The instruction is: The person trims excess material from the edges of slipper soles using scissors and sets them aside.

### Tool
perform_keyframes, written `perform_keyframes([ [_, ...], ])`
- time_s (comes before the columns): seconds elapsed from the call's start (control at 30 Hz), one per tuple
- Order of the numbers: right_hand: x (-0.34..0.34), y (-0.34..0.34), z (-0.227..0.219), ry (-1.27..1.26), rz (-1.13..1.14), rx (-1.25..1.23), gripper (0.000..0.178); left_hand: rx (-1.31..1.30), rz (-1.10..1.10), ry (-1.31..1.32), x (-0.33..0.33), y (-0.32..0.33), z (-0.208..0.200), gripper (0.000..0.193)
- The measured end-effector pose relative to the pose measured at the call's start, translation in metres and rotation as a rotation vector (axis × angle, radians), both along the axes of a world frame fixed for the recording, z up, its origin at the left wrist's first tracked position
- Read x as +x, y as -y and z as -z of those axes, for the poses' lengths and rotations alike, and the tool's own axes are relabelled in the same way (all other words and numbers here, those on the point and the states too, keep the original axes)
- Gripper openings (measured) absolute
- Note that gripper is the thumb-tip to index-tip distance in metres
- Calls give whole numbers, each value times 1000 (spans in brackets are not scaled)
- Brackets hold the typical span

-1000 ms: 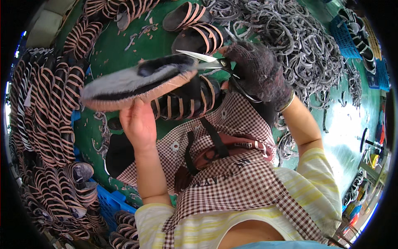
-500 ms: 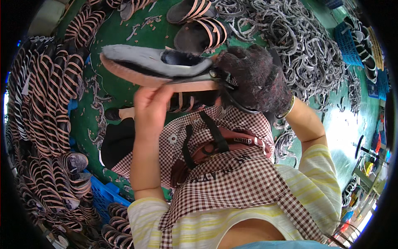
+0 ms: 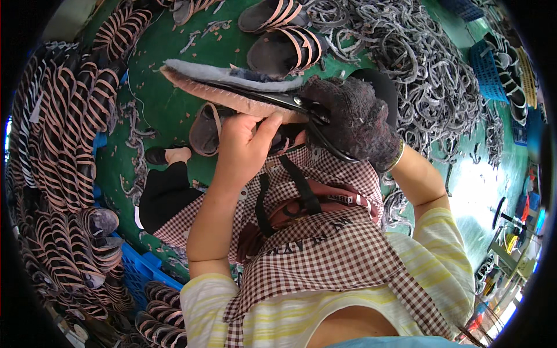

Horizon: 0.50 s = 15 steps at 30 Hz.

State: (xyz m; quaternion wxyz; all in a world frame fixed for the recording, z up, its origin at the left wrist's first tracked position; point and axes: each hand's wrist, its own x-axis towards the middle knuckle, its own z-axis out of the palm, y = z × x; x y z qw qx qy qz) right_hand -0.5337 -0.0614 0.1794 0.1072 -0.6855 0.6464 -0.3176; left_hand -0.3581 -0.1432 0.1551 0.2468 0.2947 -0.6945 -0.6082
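Observation:
My bare left hand [image 3: 243, 145] grips a tan shoe sole [image 3: 220, 97] from below, thumb and fingers closed on its near edge. A grey, fuzzy strip [image 3: 203, 71] runs along the sole's upper side. In a dark knitted glove, my right hand [image 3: 354, 113] is wrapped round black-handled scissors [image 3: 333, 149]. The scissor blades lie along the sole, between the tan part and the grey strip. Whether the blades are fully closed is hard to see. Below the sole, a dark strapped sandal [image 3: 204, 130] is partly hidden behind my left hand.
A large heap of grey cut strips [image 3: 423, 75] covers the floor at the far right. Two strapped sandals [image 3: 284, 52] lie ahead. Stacked sandals [image 3: 58, 139] line the left side, by a blue crate [image 3: 136, 269]. A blue basket [image 3: 486, 66] stands at the right.
My left hand has shifted right along the sole. The sole has moved slightly right and turned, showing more of its tan face. My gloved hand and the scissors stay nearly in place.

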Motion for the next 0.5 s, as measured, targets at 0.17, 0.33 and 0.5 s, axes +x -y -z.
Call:
perform_keyframes([
  [0.17, 4, 3, 2, 23, 0, -22, 37, -279, 77, 0, -11, -3, -2, 9],
  [0.33, 8, 3, 1, -88, 42, 128, 36, -35, 18, -24, 14, 15, 8, 27],
  [0.5, 13, 1, 17, -214, 32, -1, 38, 265, -338, -18, 31, 81, 9, 37],
])
